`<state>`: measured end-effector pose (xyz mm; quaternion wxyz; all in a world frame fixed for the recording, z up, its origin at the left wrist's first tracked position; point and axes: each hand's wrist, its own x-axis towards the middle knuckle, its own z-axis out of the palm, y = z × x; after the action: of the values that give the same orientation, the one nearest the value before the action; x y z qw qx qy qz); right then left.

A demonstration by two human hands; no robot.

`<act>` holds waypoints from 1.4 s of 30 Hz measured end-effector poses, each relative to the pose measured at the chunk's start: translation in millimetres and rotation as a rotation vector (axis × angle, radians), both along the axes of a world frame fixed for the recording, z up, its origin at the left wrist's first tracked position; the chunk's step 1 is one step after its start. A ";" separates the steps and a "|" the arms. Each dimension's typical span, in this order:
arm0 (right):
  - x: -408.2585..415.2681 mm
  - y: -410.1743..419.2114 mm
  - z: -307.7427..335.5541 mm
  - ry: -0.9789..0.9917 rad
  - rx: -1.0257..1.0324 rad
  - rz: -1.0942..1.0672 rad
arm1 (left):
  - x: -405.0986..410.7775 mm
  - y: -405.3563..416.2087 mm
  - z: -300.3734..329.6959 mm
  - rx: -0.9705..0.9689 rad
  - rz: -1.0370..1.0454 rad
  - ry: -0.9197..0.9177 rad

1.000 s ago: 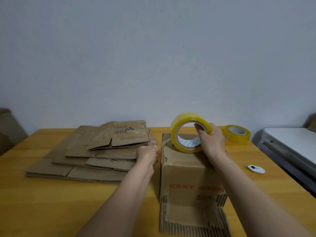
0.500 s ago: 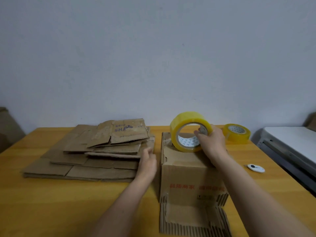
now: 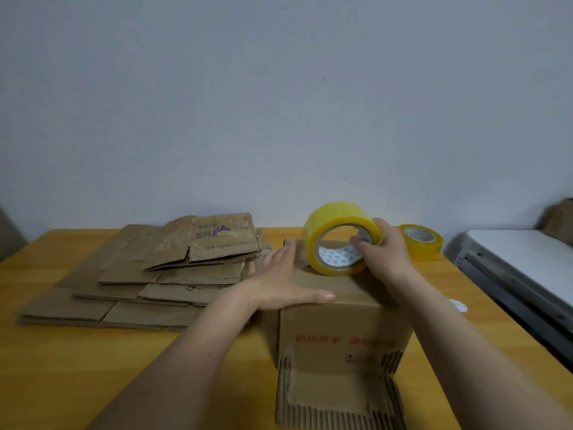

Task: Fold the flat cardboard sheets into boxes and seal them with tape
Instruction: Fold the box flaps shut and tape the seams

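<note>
A folded cardboard box [image 3: 341, 333] with red print stands on the wooden table [image 3: 62, 367], a flap lying open toward me. My right hand [image 3: 383, 252] grips a yellow tape roll [image 3: 338, 237] upright on the box's top, fingers through its core. My left hand [image 3: 283, 283] rests flat on the box's top left edge, fingers straight and thumb stretched along the near edge. A stack of flat cardboard sheets [image 3: 148, 280] lies to the left of the box.
A second yellow tape roll [image 3: 423, 242] sits on the table behind my right hand. A small white cutter [image 3: 459, 305] lies to the right of the box. A white and grey cabinet [image 3: 521, 274] stands beside the table's right edge.
My left hand let go of the tape end, dropped beside the box, then came up and laid flat on the box's top. The right hand kept the roll on the box.
</note>
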<state>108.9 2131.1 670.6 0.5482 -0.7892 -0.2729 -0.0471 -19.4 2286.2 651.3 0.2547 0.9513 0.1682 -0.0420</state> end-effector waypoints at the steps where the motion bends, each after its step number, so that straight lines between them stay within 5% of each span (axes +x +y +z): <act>1: 4.8 -6.5 3.8 -0.050 -0.025 -0.030 | -1.0 -0.7 1.3 0.007 -0.001 0.025; 7: 32.6 -51.1 15.2 -0.028 0.096 -0.419 | 3.0 -6.1 8.6 0.057 -0.029 0.074; 14: 27.3 -47.6 -16.1 0.218 0.248 -0.266 | 25.3 -27.0 29.6 0.377 0.019 0.135; 17: 28.9 -48.1 -20.8 0.213 0.272 -0.269 | 37.5 -46.5 19.3 0.364 0.028 0.050; 21: 32.4 -50.2 -14.9 0.139 0.206 -0.250 | 39.4 -44.3 2.7 0.232 0.068 -0.015; 29: 64.4 -111.2 4.4 -0.135 -0.132 -0.446 | 42.2 -43.7 4.4 0.267 0.055 0.008; 42: 72.5 -121.3 -74.9 0.089 -0.213 -0.324 | 43.6 -50.7 6.9 0.380 -0.115 -0.034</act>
<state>181.3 2009.8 595.7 0.4586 -0.8775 -0.1215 -0.0706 24.2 2235.5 658.2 0.0704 0.9909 0.1143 -0.0080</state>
